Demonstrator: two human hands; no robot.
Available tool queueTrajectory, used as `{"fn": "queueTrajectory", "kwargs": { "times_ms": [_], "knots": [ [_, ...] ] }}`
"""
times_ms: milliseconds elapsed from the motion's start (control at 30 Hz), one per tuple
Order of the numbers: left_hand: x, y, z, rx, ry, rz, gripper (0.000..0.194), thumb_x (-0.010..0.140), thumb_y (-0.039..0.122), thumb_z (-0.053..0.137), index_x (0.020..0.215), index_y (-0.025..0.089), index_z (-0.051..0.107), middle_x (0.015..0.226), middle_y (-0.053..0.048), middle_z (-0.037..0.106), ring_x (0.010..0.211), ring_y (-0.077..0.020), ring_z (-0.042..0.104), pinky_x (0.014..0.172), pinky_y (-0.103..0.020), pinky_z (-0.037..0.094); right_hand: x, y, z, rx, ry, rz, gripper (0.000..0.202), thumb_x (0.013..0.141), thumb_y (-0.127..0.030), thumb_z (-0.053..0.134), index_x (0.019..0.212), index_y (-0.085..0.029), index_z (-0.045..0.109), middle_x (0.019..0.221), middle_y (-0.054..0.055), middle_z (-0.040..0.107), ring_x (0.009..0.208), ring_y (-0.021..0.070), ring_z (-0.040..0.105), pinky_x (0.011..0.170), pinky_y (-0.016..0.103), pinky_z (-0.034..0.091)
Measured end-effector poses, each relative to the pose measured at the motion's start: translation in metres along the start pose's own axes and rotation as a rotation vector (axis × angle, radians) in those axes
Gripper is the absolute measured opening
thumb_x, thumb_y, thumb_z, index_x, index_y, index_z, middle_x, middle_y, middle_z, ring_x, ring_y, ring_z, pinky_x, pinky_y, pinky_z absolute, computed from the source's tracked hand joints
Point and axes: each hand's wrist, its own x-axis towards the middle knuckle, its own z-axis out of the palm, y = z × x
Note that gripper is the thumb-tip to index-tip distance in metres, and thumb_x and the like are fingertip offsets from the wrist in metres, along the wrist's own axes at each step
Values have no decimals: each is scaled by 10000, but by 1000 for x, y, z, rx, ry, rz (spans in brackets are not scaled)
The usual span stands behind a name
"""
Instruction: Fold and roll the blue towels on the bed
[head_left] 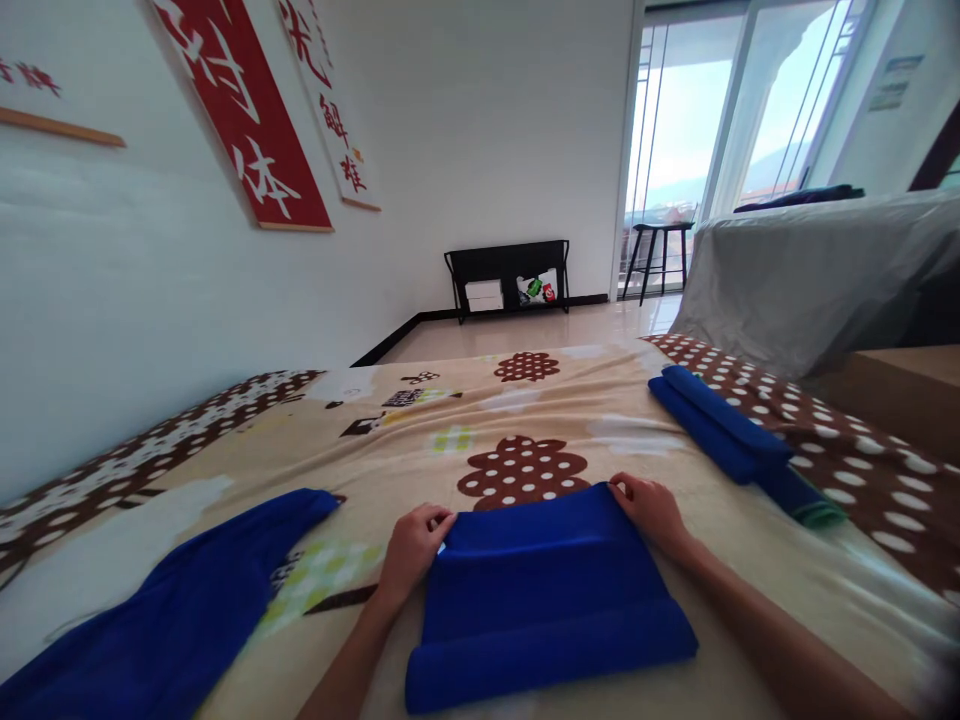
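A folded blue cloth point(540, 590) lies flat on the patterned blanket in front of me, its near edge in a thick fold. My left hand point(414, 548) pinches its far left corner, where a small white bit shows beside the fingers. At the far right corner, my right hand point(651, 512) grips the cloth between thumb and fingers. Another blue cloth point(180, 610) is spread loosely to the left, partly out of view. Off to the right rests a folded blue bundle point(724, 425) with a strip of green at its near end.
The beige and brown dotted blanket point(600, 395) covers the surface. Beyond it stands a low black rack point(510, 262) by the wall. A dark stool point(663, 230) is near the glass door. To the right are a grey plastic-covered piece point(795, 270) and a brown box point(900, 395).
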Motion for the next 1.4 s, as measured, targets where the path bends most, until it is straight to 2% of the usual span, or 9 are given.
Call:
{"fn": "queueTrajectory", "kwargs": {
  "times_ms": [167, 300, 467, 533, 633, 800, 1067, 1267, 1400],
  "knots": [
    [6, -7, 0, 15, 70, -33, 400, 898, 458, 458, 825, 185, 742, 848, -68, 747, 746, -201, 688, 716, -310, 533, 2, -4, -5, -4, 25, -20, 341, 999, -364, 354, 1066, -223, 657, 804, 43, 719, 760, 213, 680, 679, 307, 436],
    [-3, 23, -2, 85, 114, 44, 438, 953, 409, 379, 1132, 159, 691, 1138, -130, 702, 1096, -273, 629, 984, -449, 460, -8, -31, -19, 10, 31, -175, 420, 1014, -370, 308, 1277, -195, 584, 1197, 134, 662, 1123, 259, 607, 949, 412, 424],
    [-25, 76, 15, 209, -284, 458, 566, 975, 497, 393, 1504, 336, 270, 1569, 5, 337, 1443, -169, 304, 1174, -369, 272, -28, -78, -15, 74, -243, -621, 629, 915, -643, 460, 1483, -397, 343, 1541, -42, 372, 1405, 171, 357, 1141, 340, 296],
    [-29, 70, 20, 277, -381, 502, 606, 972, 537, 376, 1518, 339, 200, 1583, -9, 289, 1454, -182, 282, 1174, -403, 273, -31, -76, -11, 70, -309, -652, 645, 915, -676, 421, 1492, -414, 306, 1560, -55, 321, 1429, 171, 315, 1161, 367, 273],
    [-30, 38, 16, 372, -297, 375, 539, 990, 479, 361, 1501, 348, 249, 1569, -25, 315, 1438, -210, 323, 1153, -468, 295, -31, -46, -12, 36, -275, -513, 609, 983, -601, 308, 1525, -329, 255, 1574, 20, 280, 1450, 207, 267, 1179, 466, 221],
    [-47, 13, -13, 451, -172, 237, 476, 983, 250, 344, 1455, 277, 392, 1510, -78, 425, 1396, -252, 398, 1095, -543, 335, -52, 0, -37, -3, -201, -331, 552, 1019, -498, 257, 1510, -254, 322, 1555, 79, 313, 1454, 243, 253, 1159, 555, 218],
    [-158, 59, -29, 511, 103, 693, 566, 755, 74, 456, 1299, 184, 569, 1215, -73, 668, 1128, -207, 595, 993, -342, 419, -166, -2, -60, -102, -22, -692, 562, 890, -136, 484, 1434, -274, 453, 1404, 36, 551, 1285, 192, 510, 1076, 389, 380],
    [-150, 66, -14, 461, 166, 585, 443, 748, 32, 440, 1126, 162, 630, 1016, -76, 705, 941, -231, 636, 886, -387, 476, -148, -25, -48, -11, 164, -648, 349, 823, -55, 453, 1083, -181, 650, 1021, 69, 705, 963, 211, 625, 935, 426, 422],
    [-151, 61, -22, 431, 40, 504, 447, 702, 23, 447, 1074, 178, 640, 942, -67, 715, 861, -223, 654, 844, -384, 511, -145, -33, -65, 35, -40, -542, 259, 809, -90, 465, 932, -218, 654, 856, 39, 673, 833, 191, 606, 910, 422, 428]
  ]
}}
